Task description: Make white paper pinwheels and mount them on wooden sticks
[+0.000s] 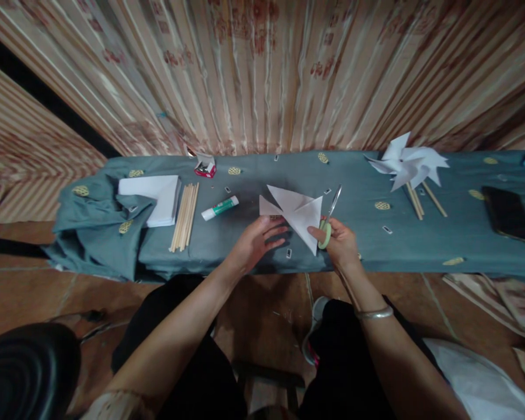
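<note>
A white sheet of paper, cut and folded into pointed flaps, is in front of me just above the table. My right hand grips it by its right corner, thumb on top. The same hand holds scissors with light green handles, their blades pointing up and away. My left hand is at the paper's lower left flap, fingers stretched and apart; whether its thumb touches the flap I cannot tell.
Left on the cloth-covered table lie folded white paper, several wooden sticks, a glue stick and a small red-and-white box. To the right are paper pinwheels on sticks and a black phone. A curtain hangs behind.
</note>
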### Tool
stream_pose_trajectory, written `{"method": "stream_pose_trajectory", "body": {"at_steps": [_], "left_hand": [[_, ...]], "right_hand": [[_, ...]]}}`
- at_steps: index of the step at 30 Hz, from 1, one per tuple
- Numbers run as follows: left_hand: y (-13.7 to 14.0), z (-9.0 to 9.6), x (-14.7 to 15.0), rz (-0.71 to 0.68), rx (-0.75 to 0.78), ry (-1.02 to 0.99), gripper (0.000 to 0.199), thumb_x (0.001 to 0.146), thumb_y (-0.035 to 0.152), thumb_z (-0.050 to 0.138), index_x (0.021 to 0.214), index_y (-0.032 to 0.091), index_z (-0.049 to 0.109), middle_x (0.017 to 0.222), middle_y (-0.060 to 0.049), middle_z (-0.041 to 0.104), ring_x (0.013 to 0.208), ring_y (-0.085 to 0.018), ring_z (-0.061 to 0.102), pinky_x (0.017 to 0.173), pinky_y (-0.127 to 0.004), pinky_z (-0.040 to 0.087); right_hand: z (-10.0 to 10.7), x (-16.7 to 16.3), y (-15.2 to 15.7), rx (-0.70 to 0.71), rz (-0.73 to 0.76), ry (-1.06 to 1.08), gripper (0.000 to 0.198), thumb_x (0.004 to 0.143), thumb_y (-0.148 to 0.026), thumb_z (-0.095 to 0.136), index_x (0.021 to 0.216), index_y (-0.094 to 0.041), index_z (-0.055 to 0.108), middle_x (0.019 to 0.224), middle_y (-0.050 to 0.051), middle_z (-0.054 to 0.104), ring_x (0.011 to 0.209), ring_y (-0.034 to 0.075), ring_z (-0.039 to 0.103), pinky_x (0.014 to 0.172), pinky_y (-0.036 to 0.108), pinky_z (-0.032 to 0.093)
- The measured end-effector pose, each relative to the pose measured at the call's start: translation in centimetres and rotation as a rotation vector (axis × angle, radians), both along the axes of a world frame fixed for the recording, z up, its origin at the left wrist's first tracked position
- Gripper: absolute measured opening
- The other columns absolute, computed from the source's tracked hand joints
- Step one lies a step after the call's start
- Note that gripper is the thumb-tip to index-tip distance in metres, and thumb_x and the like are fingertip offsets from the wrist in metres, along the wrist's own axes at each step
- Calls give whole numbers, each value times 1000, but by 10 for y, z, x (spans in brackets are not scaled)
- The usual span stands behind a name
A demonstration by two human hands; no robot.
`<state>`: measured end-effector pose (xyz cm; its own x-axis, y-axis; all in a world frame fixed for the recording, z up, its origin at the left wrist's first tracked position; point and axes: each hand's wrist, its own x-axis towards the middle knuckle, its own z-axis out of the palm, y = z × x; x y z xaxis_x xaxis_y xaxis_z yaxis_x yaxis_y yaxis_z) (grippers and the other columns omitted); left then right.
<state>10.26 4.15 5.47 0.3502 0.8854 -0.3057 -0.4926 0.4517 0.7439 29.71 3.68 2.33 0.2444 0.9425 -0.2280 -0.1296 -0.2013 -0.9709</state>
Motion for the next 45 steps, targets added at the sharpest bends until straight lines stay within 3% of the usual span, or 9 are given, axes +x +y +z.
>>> {"method": "stream_pose_trajectory", "body": {"at_steps": [5, 9, 14, 17, 21, 25, 27, 45], "left_hand": [[-9, -8, 12, 7, 68, 138, 60, 59, 33, 84, 112, 22, 59, 115, -7, 66, 96, -20, 64, 77, -29, 50], [-12, -13, 19, 94, 38, 212, 54, 58, 29, 82, 106, 20, 59, 106, -6, 68, 87, -18, 65, 73, -30, 52], [-8, -21, 20, 124, 122, 247, 34, 55, 22, 77, 86, 16, 65, 86, -2, 70, 76, -16, 63, 75, -30, 51], [-1, -24, 15, 192, 163, 346, 28, 54, 21, 76, 80, 15, 65, 77, -1, 69, 69, -16, 61, 70, -29, 49], [14, -26, 3, 354, 263, 470, 27, 55, 21, 75, 79, 14, 65, 78, -2, 69, 72, -16, 61, 74, -30, 48], [27, -24, -5, 459, 324, 498, 30, 57, 22, 74, 85, 14, 65, 86, -5, 71, 77, -18, 63, 78, -31, 49], [30, -24, -6, 472, 332, 498, 33, 59, 23, 74, 89, 14, 65, 88, -6, 71, 78, -19, 64, 78, -32, 50], [27, -31, 4, 436, 431, 645, 41, 62, 21, 73, 101, 14, 65, 90, -7, 72, 80, -20, 65, 78, -32, 51]], "right_hand": [[-6, -12, -3, 34, -22, 16, 55, 45, -43, 87, 88, -22, 61, 66, -3, 69, 61, 16, 63, 61, 30, 51], [-6, -19, -7, 12, 54, -8, 54, 47, -44, 86, 90, -22, 60, 69, -2, 69, 63, 17, 62, 61, 30, 50], [2, -22, -13, -1, 148, -31, 48, 49, -47, 85, 82, -21, 61, 66, -3, 65, 59, 14, 58, 60, 28, 47], [8, -19, -21, -17, 258, -62, 43, 57, -52, 80, 81, -20, 61, 63, -2, 63, 55, 12, 55, 54, 26, 44], [11, -14, -35, -31, 434, -6, 48, 70, -58, 71, 96, -18, 62, 73, 3, 69, 60, 13, 60, 54, 25, 44], [6, -15, -45, -129, 750, 81, 55, 71, -64, 68, 96, -15, 61, 75, 7, 70, 62, 14, 63, 52, 23, 43], [3, -18, -47, -174, 834, 104, 58, 70, -66, 68, 97, -15, 60, 76, 8, 71, 63, 14, 64, 51, 23, 44], [-2, -36, -44, -156, 714, 110, 54, 69, -64, 70, 93, -15, 61, 71, 5, 69, 57, 12, 62, 47, 21, 45]]}}
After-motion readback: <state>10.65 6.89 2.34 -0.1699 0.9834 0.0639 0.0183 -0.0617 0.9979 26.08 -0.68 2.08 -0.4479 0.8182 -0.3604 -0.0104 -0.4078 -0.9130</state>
